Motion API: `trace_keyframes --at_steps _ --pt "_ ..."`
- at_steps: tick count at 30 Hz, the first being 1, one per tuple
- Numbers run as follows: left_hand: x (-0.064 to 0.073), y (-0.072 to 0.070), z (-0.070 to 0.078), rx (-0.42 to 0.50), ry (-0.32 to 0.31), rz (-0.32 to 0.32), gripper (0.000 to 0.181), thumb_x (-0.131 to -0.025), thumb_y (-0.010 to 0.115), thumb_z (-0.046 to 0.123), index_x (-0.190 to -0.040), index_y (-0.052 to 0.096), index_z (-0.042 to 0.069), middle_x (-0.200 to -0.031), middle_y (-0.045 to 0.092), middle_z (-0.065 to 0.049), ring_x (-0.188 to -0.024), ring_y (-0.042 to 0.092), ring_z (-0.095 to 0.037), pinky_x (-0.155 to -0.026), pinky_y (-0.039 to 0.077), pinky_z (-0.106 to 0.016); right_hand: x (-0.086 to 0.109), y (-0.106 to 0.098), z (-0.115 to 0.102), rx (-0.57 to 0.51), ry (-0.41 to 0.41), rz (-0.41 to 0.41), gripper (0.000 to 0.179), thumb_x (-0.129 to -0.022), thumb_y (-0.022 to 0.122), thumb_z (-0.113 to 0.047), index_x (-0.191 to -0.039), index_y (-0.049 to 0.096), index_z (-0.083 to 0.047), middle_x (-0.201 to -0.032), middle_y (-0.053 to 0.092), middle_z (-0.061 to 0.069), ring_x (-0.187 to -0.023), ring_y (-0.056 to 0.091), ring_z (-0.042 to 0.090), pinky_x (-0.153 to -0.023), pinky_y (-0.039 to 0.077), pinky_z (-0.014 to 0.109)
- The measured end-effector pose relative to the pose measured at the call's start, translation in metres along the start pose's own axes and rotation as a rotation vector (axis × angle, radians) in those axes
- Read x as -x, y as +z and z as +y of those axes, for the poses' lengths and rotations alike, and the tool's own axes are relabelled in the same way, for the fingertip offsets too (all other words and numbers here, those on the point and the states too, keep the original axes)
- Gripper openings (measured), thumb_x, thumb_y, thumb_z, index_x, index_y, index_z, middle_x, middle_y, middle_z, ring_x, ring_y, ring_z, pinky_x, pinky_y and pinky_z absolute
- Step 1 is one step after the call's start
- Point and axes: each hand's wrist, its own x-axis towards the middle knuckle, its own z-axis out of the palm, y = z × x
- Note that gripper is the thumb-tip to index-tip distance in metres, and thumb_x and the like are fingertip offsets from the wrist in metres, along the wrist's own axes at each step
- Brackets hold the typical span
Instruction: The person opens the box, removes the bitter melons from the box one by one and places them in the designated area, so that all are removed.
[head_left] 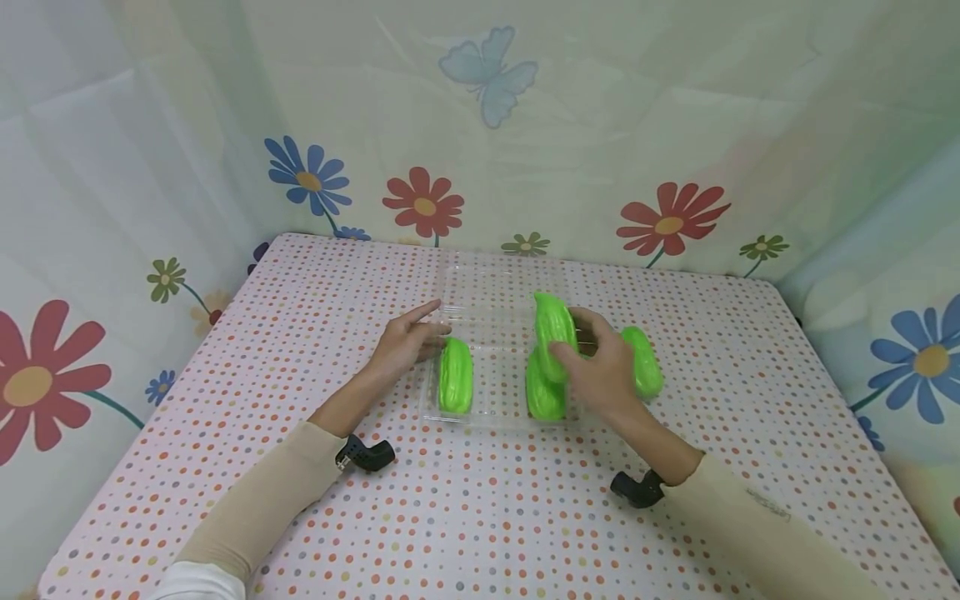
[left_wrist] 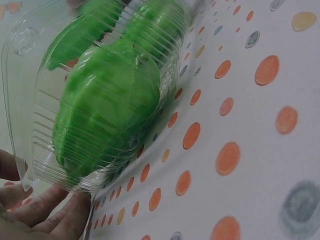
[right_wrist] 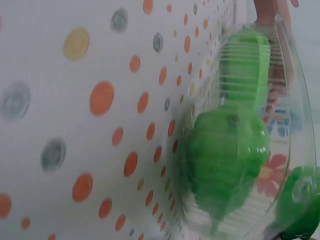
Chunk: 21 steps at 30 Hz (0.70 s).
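Note:
My right hand point(head_left: 603, 367) holds a bright green ridged gourd point(head_left: 553, 333), its pointed tip upward, thumb on the near side. It overlaps a second green gourd point(head_left: 545, 396) in the right end of a clear plastic clamshell container point(head_left: 498, 408). Another gourd point(head_left: 455, 377) lies lengthwise in the container's left end; the left wrist view shows this gourd point(left_wrist: 107, 105) through the ribbed wall. At the container's left side is my left hand point(head_left: 401, 342), fingers extended; its fingertips point(left_wrist: 70, 212) are right at the container's corner. The container's transparent lid point(head_left: 491, 283) lies back, away from me.
One more green gourd point(head_left: 642, 362) lies on the dotted tablecloth point(head_left: 480, 517), right of the container and beside my right hand. Flower-printed curtains point(head_left: 510, 183) stand behind the table and along both sides. A black wrist device point(head_left: 367, 454) sticks out from my left wrist.

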Motion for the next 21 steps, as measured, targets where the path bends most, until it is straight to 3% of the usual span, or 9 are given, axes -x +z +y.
trace_keyframes --at_steps 9,21 --pt "-0.001 -0.001 0.000 0.008 0.011 -0.001 0.053 -0.107 0.049 0.020 -0.158 0.038 0.017 -0.135 0.065 -0.016 -0.114 0.068 -0.028 -0.102 0.054 -0.041 -0.002 -0.021 0.011 0.092 -0.039 0.104 0.050 -0.094 0.065 -0.018 -0.140 0.055 -0.001 -0.125 0.066 0.015 -0.108 0.064 0.027 -0.084 0.051 0.018" --pt "0.000 -0.001 0.000 0.008 0.004 0.000 0.054 -0.106 0.050 0.021 -0.158 0.038 0.018 -0.135 0.065 -0.015 -0.114 0.069 -0.026 -0.101 0.054 -0.038 -0.007 -0.039 0.025 0.153 0.025 0.170 0.051 -0.096 0.063 -0.020 -0.143 0.054 -0.001 -0.126 0.066 0.017 -0.105 0.065 0.028 -0.077 0.047 0.010"
